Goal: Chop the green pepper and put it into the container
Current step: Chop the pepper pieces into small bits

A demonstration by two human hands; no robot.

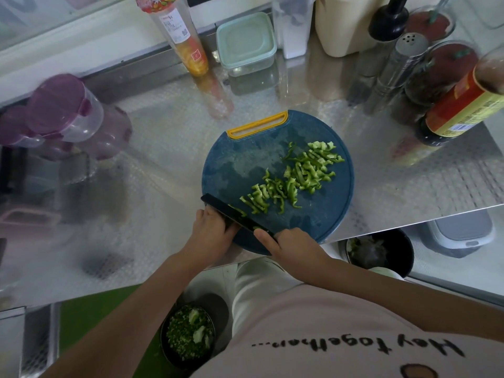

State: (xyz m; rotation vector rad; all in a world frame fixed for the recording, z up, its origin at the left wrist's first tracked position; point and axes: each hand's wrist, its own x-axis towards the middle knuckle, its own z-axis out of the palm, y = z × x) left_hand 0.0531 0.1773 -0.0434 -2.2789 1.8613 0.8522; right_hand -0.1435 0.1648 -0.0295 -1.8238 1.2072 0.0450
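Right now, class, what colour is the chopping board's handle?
Yellow handle on a blue chopping board; head view.

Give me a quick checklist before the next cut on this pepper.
1. Grip: the right hand holds the knife by its handle: ok.
2. Fingers clear: the left hand sits right against the blade's side, fingertips hidden: cannot tell.
3. All pepper strips lie on the cutting board: ok.
4. Board fully supported: its near rim reaches the edge of the counter: cannot tell.
5. Container open: the lidded container at the back has its lid on: not ok.
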